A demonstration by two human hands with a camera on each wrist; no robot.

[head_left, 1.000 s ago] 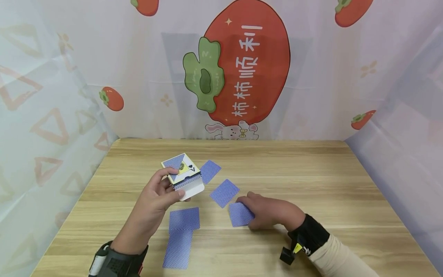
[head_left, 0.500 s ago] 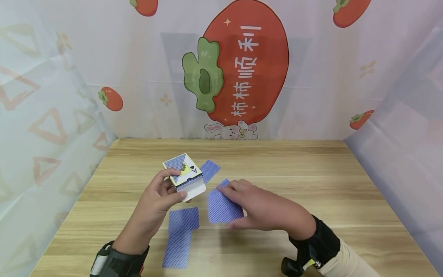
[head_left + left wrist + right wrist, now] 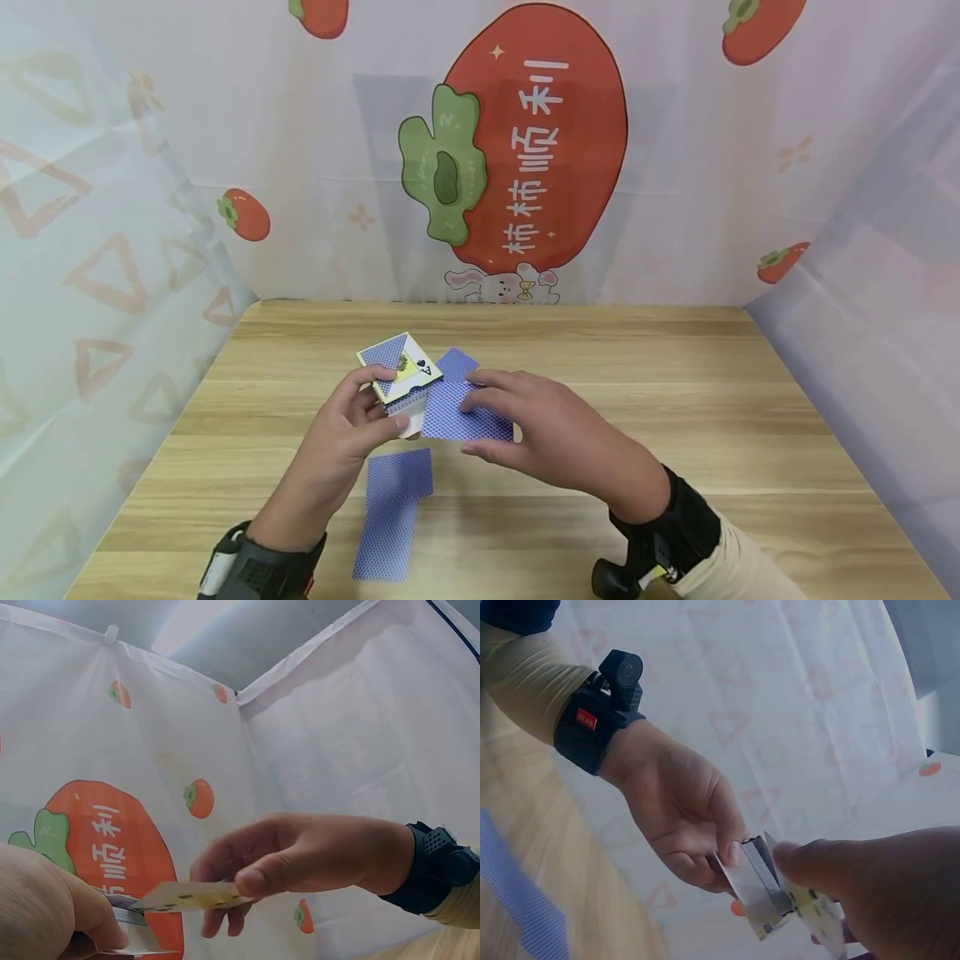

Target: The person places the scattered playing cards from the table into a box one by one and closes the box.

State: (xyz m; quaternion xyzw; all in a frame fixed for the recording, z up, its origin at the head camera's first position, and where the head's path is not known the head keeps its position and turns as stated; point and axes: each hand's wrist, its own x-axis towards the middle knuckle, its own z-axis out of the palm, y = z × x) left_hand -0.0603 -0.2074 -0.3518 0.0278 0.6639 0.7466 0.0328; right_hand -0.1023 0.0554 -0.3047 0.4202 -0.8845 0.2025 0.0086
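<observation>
My left hand (image 3: 337, 437) holds up a playing-card box (image 3: 407, 367) with an ace on its face. Its white flap (image 3: 408, 418) hangs open toward me. Between the fingers and thumb of my right hand (image 3: 558, 429), a blue-backed playing card (image 3: 453, 414) is pinched, its left edge at the mouth of the box. The left wrist view shows that card (image 3: 191, 896) almost edge-on, meeting the box (image 3: 142, 934); I cannot tell whether it has entered. On the table, two overlapping blue-backed cards (image 3: 388, 529) lie below the box.
Another blue-backed card (image 3: 456, 364) lies beyond the hands, partly covered. The wooden table (image 3: 637, 358) runs back to a white curtain (image 3: 675, 125) printed with persimmons. Curtains also stand on the left and right sides.
My right hand has lifted the card off the table and brought it left and up to the box. The card that lay in the middle is out of sight. The left hand stays nearly still.
</observation>
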